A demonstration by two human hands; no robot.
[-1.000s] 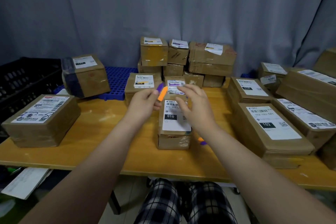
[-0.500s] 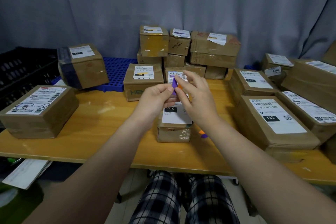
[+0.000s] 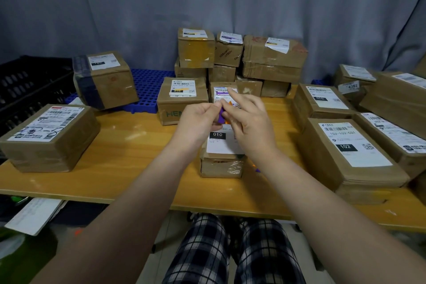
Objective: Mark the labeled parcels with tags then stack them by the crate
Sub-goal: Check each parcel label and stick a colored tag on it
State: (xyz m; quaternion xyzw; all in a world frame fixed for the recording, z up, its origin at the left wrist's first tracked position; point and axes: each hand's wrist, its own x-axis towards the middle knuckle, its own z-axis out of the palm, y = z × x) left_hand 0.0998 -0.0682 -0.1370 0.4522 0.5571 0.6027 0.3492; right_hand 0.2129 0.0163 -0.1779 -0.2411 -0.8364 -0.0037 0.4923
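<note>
Both grips pinch one purple tag (image 3: 221, 116) above the parcel marked 010 (image 3: 221, 167).
The left grip (image 3: 200, 117), fingers curled, pinches the tag from the left. The right grip (image 3: 250, 122) pinches it from the right between thumb and curled fingers, with the index finger extended. An orange tag (image 3: 227, 122) shows just behind the purple one; which grip holds it cannot be told. The tags are held over the far end of the 010 parcel, which lies flat at the centre of the worktop (image 3: 129, 145). A stack of parcels (image 3: 272, 57) stands at far centre. A black crate (image 3: 23, 85) stands at far left. A parcel marked 102 (image 3: 350, 145) lies near right.
</note>
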